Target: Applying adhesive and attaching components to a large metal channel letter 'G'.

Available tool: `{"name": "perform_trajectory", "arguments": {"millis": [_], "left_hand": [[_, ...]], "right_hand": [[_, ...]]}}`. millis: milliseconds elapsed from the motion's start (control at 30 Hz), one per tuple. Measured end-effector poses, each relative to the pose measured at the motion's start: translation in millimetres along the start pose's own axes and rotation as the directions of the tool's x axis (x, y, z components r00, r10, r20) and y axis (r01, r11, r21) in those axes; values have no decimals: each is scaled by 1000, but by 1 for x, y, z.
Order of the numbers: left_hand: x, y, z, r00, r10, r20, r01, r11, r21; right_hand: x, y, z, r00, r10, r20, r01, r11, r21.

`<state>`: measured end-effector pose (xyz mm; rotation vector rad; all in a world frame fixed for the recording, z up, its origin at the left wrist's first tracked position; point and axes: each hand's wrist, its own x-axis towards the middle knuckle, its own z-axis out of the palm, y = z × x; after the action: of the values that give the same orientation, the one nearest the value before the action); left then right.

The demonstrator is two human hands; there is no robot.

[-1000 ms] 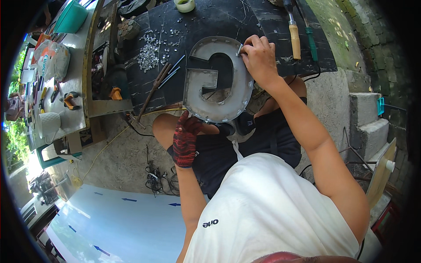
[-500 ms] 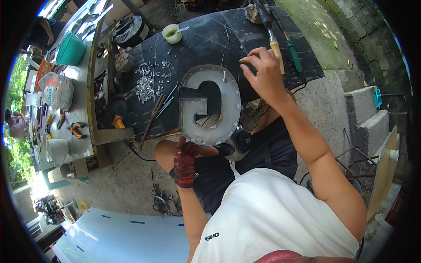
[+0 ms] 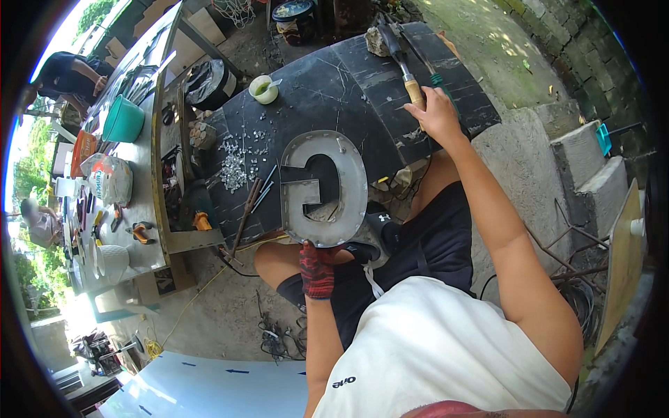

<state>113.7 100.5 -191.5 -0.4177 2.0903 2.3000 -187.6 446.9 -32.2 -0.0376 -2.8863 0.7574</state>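
Observation:
A hollow grey metal channel letter (image 3: pixel 357 188) with raised side walls lies at the near edge of the black marbled table (image 3: pixel 320 90). My left hand (image 3: pixel 318 270), in a red and black knit glove, grips its near rim, thumb on top; the other fingers are mostly hidden underneath. At the right, my bare right hand (image 3: pixel 440 117) has its fingers closed around the wooden handle of a soldering iron (image 3: pixel 413 93). Beside it lies a second iron with a green handle (image 3: pixel 436 80), partly behind my fingers. The front ends of both irons are by a rough stone (image 3: pixel 377 42).
Small clear chips (image 3: pixel 239 164) are scattered left of the letter, near thin rods (image 3: pixel 263 188). A pale cup (image 3: pixel 263 90) with green contents stands farther back. The left workbench holds a green bucket (image 3: pixel 123 118), a plastic bag (image 3: pixel 111 180) and pliers (image 3: pixel 141 232). Another person (image 3: pixel 73 73) stands behind it.
My right hand has moved from above the letter's far right side onto the wooden handle and closed around it. My left hand keeps its grip on the letter. The view has shifted slightly.

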Motion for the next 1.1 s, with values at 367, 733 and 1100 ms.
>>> {"name": "perform_trajectory", "arguments": {"millis": [367,733,1100], "left_hand": [[-2,66,42,967,-243,-75,138,750,-647],[-6,54,45,977,-198,-84,99,759,-644],[-15,69,73,973,-202,-114,61,696,-715]], "right_hand": [[-8,16,-26,961,-135,-241,143,990,16],[-96,-58,-202,927,-221,303,243,969,-36],[-116,-102,-199,824,-306,477,386,919,-77]]}}
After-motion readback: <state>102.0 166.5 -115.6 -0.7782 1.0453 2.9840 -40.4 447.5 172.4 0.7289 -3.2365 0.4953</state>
